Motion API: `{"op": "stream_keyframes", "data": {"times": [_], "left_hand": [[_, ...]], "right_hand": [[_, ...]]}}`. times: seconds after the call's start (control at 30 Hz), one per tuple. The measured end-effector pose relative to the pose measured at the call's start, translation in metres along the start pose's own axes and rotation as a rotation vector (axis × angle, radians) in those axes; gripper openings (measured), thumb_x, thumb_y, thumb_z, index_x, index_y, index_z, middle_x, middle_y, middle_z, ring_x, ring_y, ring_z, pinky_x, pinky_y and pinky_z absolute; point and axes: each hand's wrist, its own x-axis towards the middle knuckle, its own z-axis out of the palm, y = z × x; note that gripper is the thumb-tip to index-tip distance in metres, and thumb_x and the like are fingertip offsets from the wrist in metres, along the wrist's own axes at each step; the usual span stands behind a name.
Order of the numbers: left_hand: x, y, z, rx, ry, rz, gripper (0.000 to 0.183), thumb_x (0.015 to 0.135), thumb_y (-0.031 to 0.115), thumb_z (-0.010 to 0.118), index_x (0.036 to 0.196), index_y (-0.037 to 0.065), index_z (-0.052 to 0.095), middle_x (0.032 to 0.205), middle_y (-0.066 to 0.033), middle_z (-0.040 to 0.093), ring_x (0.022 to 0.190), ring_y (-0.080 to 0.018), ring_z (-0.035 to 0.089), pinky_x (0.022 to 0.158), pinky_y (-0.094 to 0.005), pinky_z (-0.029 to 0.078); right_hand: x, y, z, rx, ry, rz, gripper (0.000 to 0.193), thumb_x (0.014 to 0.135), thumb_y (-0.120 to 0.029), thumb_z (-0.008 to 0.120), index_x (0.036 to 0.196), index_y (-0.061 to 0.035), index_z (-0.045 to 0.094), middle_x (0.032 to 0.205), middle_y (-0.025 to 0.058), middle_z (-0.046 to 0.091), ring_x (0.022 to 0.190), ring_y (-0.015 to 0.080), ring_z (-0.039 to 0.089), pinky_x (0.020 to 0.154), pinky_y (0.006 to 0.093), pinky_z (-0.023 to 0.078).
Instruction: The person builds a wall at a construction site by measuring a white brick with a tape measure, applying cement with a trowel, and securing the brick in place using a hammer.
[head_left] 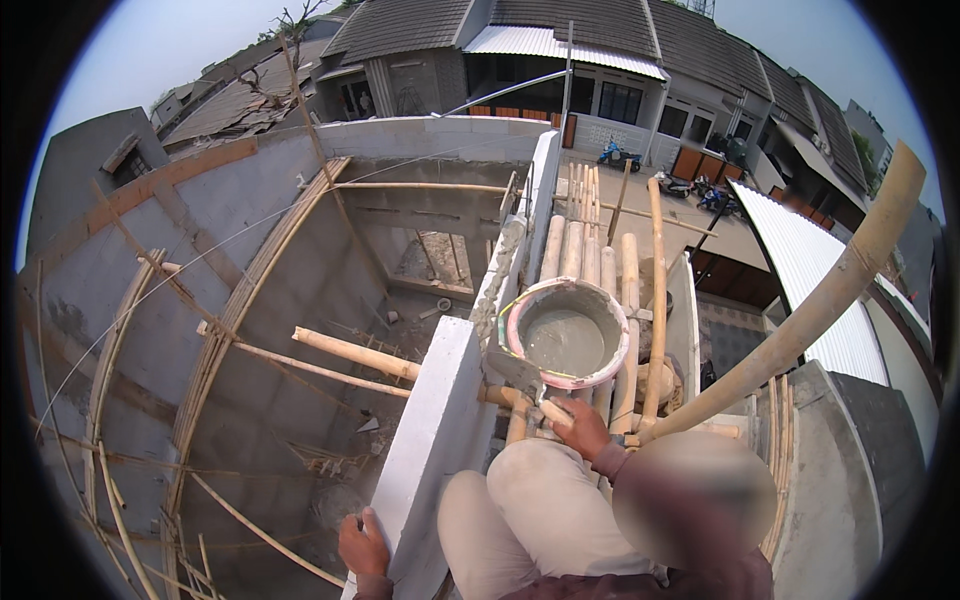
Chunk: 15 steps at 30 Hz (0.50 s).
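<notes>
My right hand (583, 428) is closed round the pale wooden handle (556, 411) of a trowel. The trowel's grey, mortar-smeared blade (515, 368) points away from me, beside the bucket. That bucket (517, 325) has a pale pink, splashed rim and holds wet grey mortar (565, 340). It stands on bamboo poles just beyond my right hand. At the lower left, my left hand (362, 543) is curled over the left edge of a long white block (432, 420) on the wall top. Wet mortar (494, 285) lies along the wall beyond this block.
Thick bamboo poles (657, 290) form the platform on the right. One large slanting pole (800, 330) rises past my right arm. Left of the wall is a deep unfinished room (300, 420) crossed by bamboo. A thin string (190, 265) spans it. Houses and parked motorbikes stand beyond.
</notes>
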Motion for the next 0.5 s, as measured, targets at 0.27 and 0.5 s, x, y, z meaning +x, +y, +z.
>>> {"op": "stream_keyframes", "data": {"times": [0.27, 0.5], "left_hand": [[0.000, -0.005, 0.000, -0.019, 0.008, -0.023, 0.046, 0.100, 0.043, 0.055, 0.088, 0.000, 0.063, 0.084, -0.0225, 0.066, 0.081, -0.0439, 0.063, 0.073, -0.0508, 0.047], [-0.003, 0.016, 0.010, -0.088, -0.051, -0.001, 0.044, 0.101, 0.042, 0.055, 0.092, 0.000, 0.063, 0.088, -0.0224, 0.067, 0.084, -0.0423, 0.063, 0.075, -0.0491, 0.048]], "right_hand": [[0.053, 0.034, -0.039, 0.625, 0.101, 0.221, 0.044, 0.087, -0.017, 0.072, 0.124, 0.0054, 0.063, 0.093, 0.0139, 0.070, 0.073, 0.0157, 0.066, 0.066, 0.0324, 0.052], [0.073, 0.058, -0.050, 0.302, 0.170, 0.078, 0.041, 0.087, -0.016, 0.071, 0.123, 0.0038, 0.064, 0.101, 0.0141, 0.070, 0.085, 0.0165, 0.069, 0.073, 0.0294, 0.053]]}}
